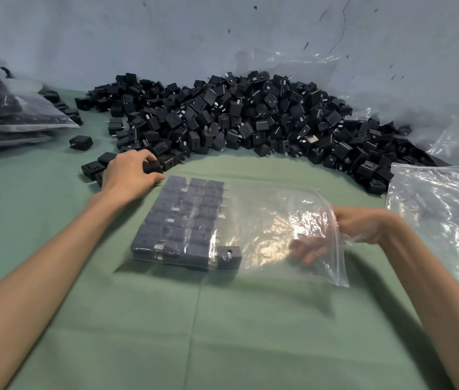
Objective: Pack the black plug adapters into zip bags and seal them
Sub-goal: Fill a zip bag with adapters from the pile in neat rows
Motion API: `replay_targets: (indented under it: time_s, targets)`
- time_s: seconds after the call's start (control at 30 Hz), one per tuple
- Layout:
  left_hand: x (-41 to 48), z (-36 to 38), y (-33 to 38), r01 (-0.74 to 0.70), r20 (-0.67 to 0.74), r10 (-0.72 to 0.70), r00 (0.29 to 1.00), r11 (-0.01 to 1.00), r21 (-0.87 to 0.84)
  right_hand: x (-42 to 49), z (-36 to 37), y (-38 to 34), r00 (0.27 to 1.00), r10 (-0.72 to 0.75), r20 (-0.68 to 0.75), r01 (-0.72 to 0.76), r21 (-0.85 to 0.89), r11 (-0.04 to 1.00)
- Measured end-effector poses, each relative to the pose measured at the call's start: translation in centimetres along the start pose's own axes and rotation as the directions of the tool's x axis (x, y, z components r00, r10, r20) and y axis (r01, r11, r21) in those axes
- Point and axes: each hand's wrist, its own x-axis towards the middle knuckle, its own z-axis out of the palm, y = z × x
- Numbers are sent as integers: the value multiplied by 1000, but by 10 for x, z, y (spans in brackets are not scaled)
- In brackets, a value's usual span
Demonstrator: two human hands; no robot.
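1. Bag status: zip bag (265,215) lies flat in the middle of the table (222,333), with its mouth towards the right edge.
2. Packed adapters (177,220) fill the bag's left end in three tight columns, touching each other.
3. Lone adapter (229,257) is also inside the bag, just beside the near end of the third column, socket holes facing the camera.
4. Left hand (131,173) is at the near left fringe of the pile (236,116), just beyond the bag's far left corner. Its fingers are curled round one held adapter (154,166), thumb underneath.
5. Right hand (363,225) is at the bag mouth and grips the plastic bunched at the opening. Fingers (310,249) show through the film, curled and close together. Cannot tell whether they are inside the bag or under it.
6. The pile of loose black adapters runs along the far edge, against the wall.
7. Single loose adapter (81,142) sits apart from the pile, towards the far left.
8. Filled bags (3,114) are stacked at the far left corner.
9. Crumpled clear plastic sheet (442,220) lies at the right edge, near the right hand.
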Motion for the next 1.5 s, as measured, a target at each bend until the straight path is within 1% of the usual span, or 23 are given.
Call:
replay_targets:
  time_s: [0.1, 0.2, 0.23, 0.27, 0.3, 0.33, 0.37, 0.43, 0.47, 0.5, 0.57, 0.63, 0.7, 0.77, 0.83, 0.9, 1.0, 1.07, 1.13, 1.2, 1.27, 1.4, 1.5]
  targets:
    - [-6, -11, 21, -45, -78, 34, 996, 989, -141, -22, -14, -9, 971, 118, -207, -152, -157, 976]
    - [-21, -27, 62, -181, -96, 156, 983, 912, -369, -34, -25, -19, 886, 51, -462, -142, -163, 976]
    - [-28, -33, 76, -228, -44, 233, 972, 866, -446, -35, -27, -23, 818, -17, -575, -96, -166, 981]
    - [-38, -37, 90, -264, 28, 324, 946, 813, -519, -33, -26, -28, 718, -99, -689, -45, -187, 981]
    - [-48, -40, 102, -286, 102, 414, 904, 766, -576, -30, -23, -34, 613, -183, -768, 9, -225, 974]
    - [-59, -40, 112, -301, 159, 487, 859, 730, -614, -26, -17, -43, 564, -242, -789, 67, -248, 966]
    - [-70, -38, 122, -316, 190, 538, 821, 706, -634, -23, -10, -52, 590, -281, -757, 124, -259, 958]
    - [-88, -31, 137, -364, 184, 594, 783, 677, -639, -19, 7, -72, 764, -276, -583, 183, -215, 959]
    - [-94, -27, 142, -381, 168, 610, 775, 663, -644, -17, 16, -80, 831, -275, -483, 178, -237, 955]
    - [-98, -23, 145, -382, 160, 618, 769, 647, -660, -14, 23, -84, 859, -293, -420, 172, -302, 938]
    - [-101, -20, 147, -346, 171, 624, 763, 617, -707, -8, 30, -88, 840, -337, -425, 153, -410, 899]
    - [-99, -20, 145, -293, 224, 626, 747, 613, -734, -8, 30, -89, 828, -312, -466, 130, -382, 915]
    - [-92, -21, 140, -286, 297, 639, 710, 647, -707, -16, 22, -86, 847, -246, -472, 80, -344, 936]
    - [-81, -21, 132, -357, 330, 626, 706, 717, -598, -30, 6, -75, 858, -171, -484, -2, -337, 942]
    - [-67, -19, 119, -407, 310, 581, 753, 781, -474, -45, -13, -57, 829, -94, -551, -109, -324, 940]
    - [-55, -13, 103, -393, 266, 509, 819, 834, -387, -58, -27, -36, 817, 15, -576, -186, -239, 953]
    - [-43, 2, 86, -313, 197, 391, 899, 888, -336, -64, -30, -13, 890, 222, -399, -297, -137, 945]
    - [-41, 11, 80, -289, 185, 355, 916, 906, -309, -54, -24, -8, 938, 219, -269, -250, -85, 965]
    - [-41, 16, 79, -287, 179, 349, 920, 909, -302, -38, -16, -9, 980, 120, -157, -125, -20, 992]
    - [-41, 18, 79, -278, 171, 344, 923, 905, -322, -22, -8, -9, 996, 55, -63, -52, 54, 997]
    - [-40, 17, 79, -278, 172, 344, 923, 906, -319, -10, 0, -5, 1000, 23, -15, -22, 55, 998]
    - [-40, 17, 79, -280, 176, 345, 922, 907, -313, 6, 11, -6, 997, -62, -53, 65, 67, 996]
    - [-40, 17, 79, -286, 175, 347, 921, 911, -296, 18, 22, -16, 966, -113, -231, 148, 139, 979]
